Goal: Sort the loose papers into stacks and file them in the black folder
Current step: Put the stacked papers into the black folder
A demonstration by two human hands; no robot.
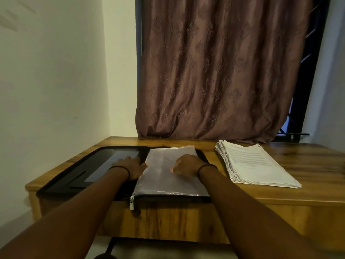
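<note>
The black folder [78,171] lies open on the wooden table, its zip pull hanging over the front edge. A pack of clear plastic sleeves [164,176] fills its right half. My left hand [130,166] lies flat at the folder's spine, fingers on the left edge of the sleeves. My right hand [188,164] rests on the sleeves with its fingers curled under; whether it pinches a sleeve is hidden. A thick stack of printed papers [255,163] lies to the right of the folder, apart from both hands.
The wooden table [308,193] stands against a white wall on the left. A brown curtain [214,71] hangs behind it down to the tabletop. Dark window bars show at the far right.
</note>
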